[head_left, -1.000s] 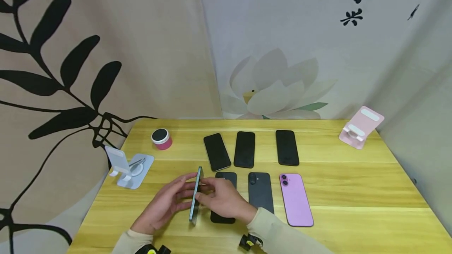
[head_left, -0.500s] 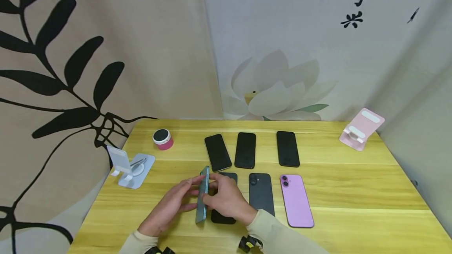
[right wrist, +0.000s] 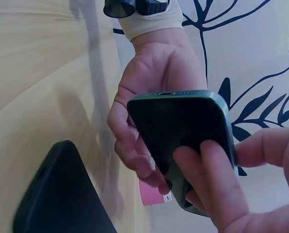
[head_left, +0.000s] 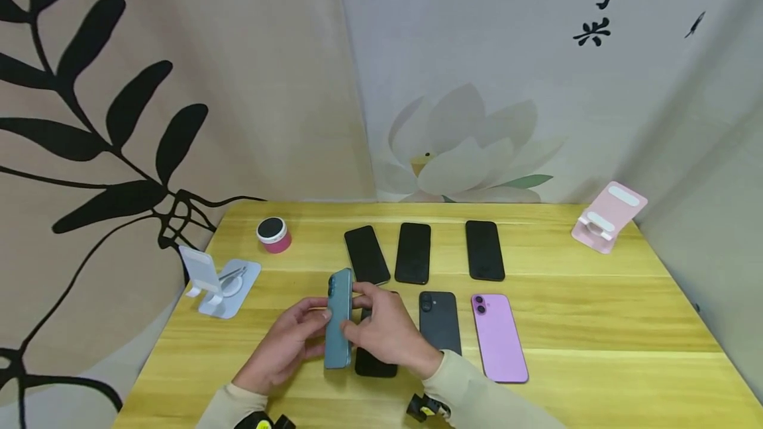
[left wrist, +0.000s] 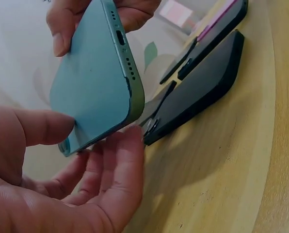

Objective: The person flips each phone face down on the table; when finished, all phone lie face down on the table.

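A teal smartphone (head_left: 338, 330) is held up on edge between both hands, above the front of the table. In the head view its back and camera corner face up and left. My left hand (head_left: 286, 343) pinches its left long edge; in the left wrist view the thumb lies on the teal back (left wrist: 91, 77) and the fingers curl under the edge. My right hand (head_left: 390, 333) grips the opposite edge, thumb on the side, and in the right wrist view its fingers lie on the dark screen (right wrist: 166, 121). Behind the right hand, a black phone (head_left: 375, 364) is partly hidden.
A dark grey phone (head_left: 441, 323) and a purple phone (head_left: 501, 339) lie right of the hands. Several black phones (head_left: 413, 253) lie in the row behind. A white phone stand (head_left: 229, 290) and a pink round jar (head_left: 274, 236) stand left; a pink stand (head_left: 609, 217) stands far right.
The teal phone has turned from nearly edge-on, so more of its back shows, and its top has risen slightly. My left thumb has come onto its back. The other phones have stayed put.
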The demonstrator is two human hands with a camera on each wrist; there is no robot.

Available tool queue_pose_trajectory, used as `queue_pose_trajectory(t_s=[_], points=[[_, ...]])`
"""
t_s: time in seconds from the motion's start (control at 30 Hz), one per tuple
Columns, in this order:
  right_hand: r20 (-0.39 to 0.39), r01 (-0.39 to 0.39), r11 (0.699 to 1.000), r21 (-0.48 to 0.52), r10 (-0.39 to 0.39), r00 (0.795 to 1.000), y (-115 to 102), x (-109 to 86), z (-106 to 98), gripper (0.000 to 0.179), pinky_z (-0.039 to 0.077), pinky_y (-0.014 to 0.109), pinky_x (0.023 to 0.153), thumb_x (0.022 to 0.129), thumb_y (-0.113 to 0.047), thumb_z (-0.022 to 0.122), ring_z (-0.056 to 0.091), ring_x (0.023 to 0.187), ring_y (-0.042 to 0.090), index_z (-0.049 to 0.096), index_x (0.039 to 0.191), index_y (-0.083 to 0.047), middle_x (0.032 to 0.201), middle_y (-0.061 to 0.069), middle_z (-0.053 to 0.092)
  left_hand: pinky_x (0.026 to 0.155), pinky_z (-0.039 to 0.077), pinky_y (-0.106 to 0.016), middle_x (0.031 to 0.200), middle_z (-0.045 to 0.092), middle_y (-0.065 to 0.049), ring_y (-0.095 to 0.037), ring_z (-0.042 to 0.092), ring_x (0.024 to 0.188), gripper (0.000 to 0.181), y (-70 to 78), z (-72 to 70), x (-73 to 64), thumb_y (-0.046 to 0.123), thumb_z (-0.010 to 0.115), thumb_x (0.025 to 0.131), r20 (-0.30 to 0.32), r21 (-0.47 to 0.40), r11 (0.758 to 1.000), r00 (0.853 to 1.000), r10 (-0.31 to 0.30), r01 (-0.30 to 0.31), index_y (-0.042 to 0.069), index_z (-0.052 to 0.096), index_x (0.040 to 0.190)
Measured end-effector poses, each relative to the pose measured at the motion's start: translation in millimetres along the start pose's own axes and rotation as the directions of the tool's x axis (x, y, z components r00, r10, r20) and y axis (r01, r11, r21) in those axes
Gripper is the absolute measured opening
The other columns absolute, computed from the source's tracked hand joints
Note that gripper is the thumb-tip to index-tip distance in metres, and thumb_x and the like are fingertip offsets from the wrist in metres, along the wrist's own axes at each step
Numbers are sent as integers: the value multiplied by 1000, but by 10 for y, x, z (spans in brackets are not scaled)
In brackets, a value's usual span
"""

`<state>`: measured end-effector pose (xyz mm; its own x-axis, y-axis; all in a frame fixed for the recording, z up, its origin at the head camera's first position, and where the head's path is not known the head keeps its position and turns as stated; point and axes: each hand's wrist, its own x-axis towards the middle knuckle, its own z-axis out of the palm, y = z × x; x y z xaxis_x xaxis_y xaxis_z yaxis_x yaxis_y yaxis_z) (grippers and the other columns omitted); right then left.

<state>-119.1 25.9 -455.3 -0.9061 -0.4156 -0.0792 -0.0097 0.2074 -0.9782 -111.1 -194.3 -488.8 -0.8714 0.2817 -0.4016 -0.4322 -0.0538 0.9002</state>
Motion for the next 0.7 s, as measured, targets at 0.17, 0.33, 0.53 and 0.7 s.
queue_pose_trajectory(t_s=[0.17,0.33,0.53,0.7], points=[[6,2,1000,25,-2,1000,3,-2,-14,63,63,29,61,93,-9,75,76,67,21,51,151,-1,125,14,75,91,62,-44,125,66,-8,-20,70,109,54,25,3,11,27,63,108,-26,33,999,1000,4,-3,1,41,149],[11,-5,999,46,4,1000,35,12,-31,66,64,28,65,94,-8,76,78,75,36,48,153,0,121,14,75,84,62,-40,128,65,-13,-21,68,102,50,53,-33,4,26,64,107,-116,116,993,993,16,-2,2,46,147],[20,-22,999,31,22,1000,144,80,6,68,65,31,65,94,-6,76,78,77,38,46,154,3,115,13,76,79,63,-40,126,63,-17,-22,67,98,43,51,-97,-7,15,64,106,-197,185,982,980,14,23,0,52,145],[25,-32,998,-46,33,999,251,127,53,72,64,26,67,93,-8,78,79,71,24,43,155,6,108,9,77,84,65,-45,133,60,-23,-23,68,106,47,67,-131,-28,12,62,107,-209,275,961,977,38,22,-5,52,149]])
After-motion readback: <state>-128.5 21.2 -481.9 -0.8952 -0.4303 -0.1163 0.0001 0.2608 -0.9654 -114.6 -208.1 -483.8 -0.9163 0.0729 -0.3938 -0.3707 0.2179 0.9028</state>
